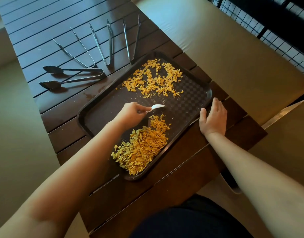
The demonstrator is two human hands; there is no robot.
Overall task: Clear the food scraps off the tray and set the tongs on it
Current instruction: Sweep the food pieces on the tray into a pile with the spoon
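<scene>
A dark brown tray (99,115) lies at an angle on the slatted table. Yellow-orange food scraps sit on it in two groups: a loose scatter (154,79) at the far end and a dense heap (142,148) at the near corner. My left hand (132,114) is over the middle of the tray, shut on a white plastic spoon (157,107) whose bowl touches the tray between the two groups. My right hand (213,117) rests flat, fingers apart, against the tray's right rim. Several metal tongs (74,75) lie on the table beyond the tray's far left side.
The dark slatted wooden table (44,31) runs away from me. A beige cushioned bench (225,54) sits to the right, with a wire grid fence (268,28) behind it. My dark-clothed lap (190,220) is at the bottom edge.
</scene>
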